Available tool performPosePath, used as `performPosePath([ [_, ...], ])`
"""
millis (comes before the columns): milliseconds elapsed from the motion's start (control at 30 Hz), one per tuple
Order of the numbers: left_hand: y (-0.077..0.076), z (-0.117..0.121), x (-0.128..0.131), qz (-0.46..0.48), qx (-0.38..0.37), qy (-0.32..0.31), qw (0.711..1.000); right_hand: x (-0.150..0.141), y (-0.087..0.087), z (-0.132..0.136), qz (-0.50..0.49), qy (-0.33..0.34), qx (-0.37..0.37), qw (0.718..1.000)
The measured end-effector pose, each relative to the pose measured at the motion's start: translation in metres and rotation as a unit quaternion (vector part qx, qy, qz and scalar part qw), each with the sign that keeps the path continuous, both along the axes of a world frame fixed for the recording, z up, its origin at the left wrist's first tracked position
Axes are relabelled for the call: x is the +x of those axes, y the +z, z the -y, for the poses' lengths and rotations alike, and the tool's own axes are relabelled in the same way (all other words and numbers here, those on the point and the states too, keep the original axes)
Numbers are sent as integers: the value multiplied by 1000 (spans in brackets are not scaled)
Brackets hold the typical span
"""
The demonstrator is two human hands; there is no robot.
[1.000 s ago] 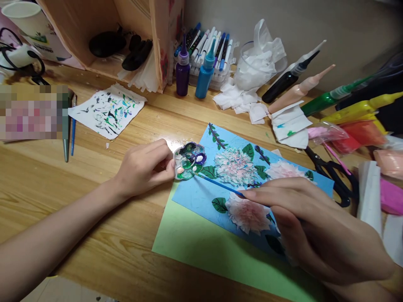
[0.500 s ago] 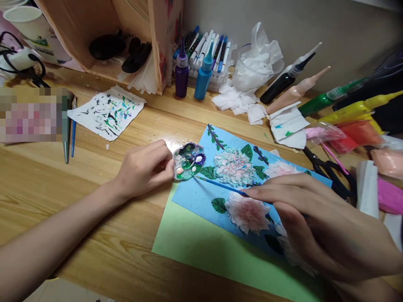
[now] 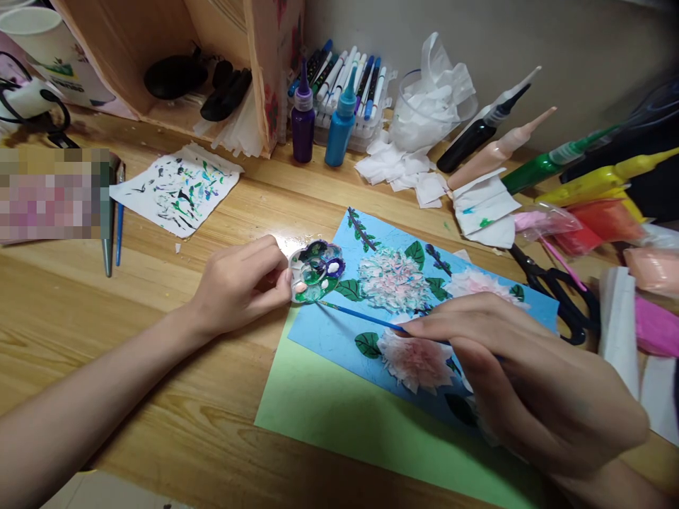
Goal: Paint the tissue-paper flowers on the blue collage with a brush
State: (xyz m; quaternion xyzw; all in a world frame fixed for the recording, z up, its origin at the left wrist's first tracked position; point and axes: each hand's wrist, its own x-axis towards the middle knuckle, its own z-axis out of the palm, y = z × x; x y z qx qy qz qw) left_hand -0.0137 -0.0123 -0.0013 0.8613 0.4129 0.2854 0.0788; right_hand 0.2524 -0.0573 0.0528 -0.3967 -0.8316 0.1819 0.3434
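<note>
Between thumb and fingers, my left hand (image 3: 247,283) pinches the rim of a small flower-shaped paint palette (image 3: 312,291), smeared with green, purple, white and peach paint. My right hand (image 3: 530,375) grips a thin blue paintbrush (image 3: 366,318), its tip at the palette's lower edge. Below the brush lies a blue sheet (image 3: 329,329) carrying raised pink and white paper flowers (image 3: 416,357) and painted dark green leaves (image 3: 367,345). A light green sheet (image 3: 318,417) sits partly beneath the blue one. My right hand covers the lower right part of the picture.
Purple (image 3: 303,131) and blue paint bottles (image 3: 340,134) stand at the back beside a box of markers (image 3: 353,92). Black scissors (image 3: 562,297) lie right of the picture. A paint-stained tissue (image 3: 183,191) and another brush (image 3: 119,219) lie at left.
The brush tip has shifted slightly left along the palette's lower edge, and my right hand has moved a little left with it. My left hand still holds the palette.
</note>
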Motion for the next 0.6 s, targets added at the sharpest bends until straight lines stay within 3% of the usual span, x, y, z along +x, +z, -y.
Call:
performPosePath([
  [267,1,0,0,6,-2,4,1000,6,-14,4,-67,-52,-76,994],
  [600,1,0,1,2,-4,4,1000,6,-14,4,-55,-76,-60,994],
])
